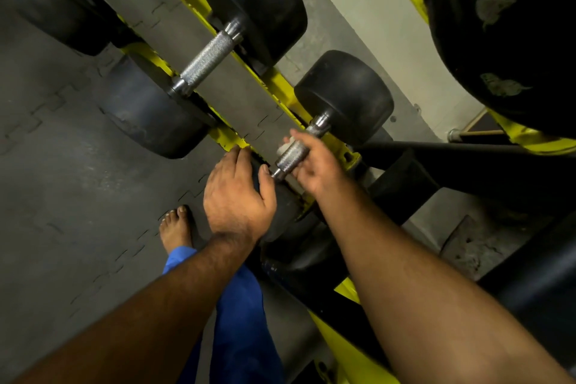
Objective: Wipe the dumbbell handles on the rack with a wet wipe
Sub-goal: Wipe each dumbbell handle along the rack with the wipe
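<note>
We are looking down over a yellow rack that is carrying several black dumbbells, with grey interlocking floor mats lying below it. Our right hand is reaching to the nearest dumbbell's handle, a knurled metal bar, and its grip is curling around that bar from the far side, with the fingers wrapping over it. A small bit of white wet wipe is showing between the fingers and the metal, so the grip is grasping the wipe against the handle. The far head of this dumbbell is sitting on the rack's back rail.

Our left hand is lying over the near head of the same dumbbell, fingers curving down over its rounded side and the thumb pointing toward the end of the handle; its grip is holding that head.

One place along the rack, a larger dumbbell is resting with its handle bare and untouched. More black weights are filling the upper right corner. Beneath our arms, a blue trouser leg and a bare foot are standing on the mats.
</note>
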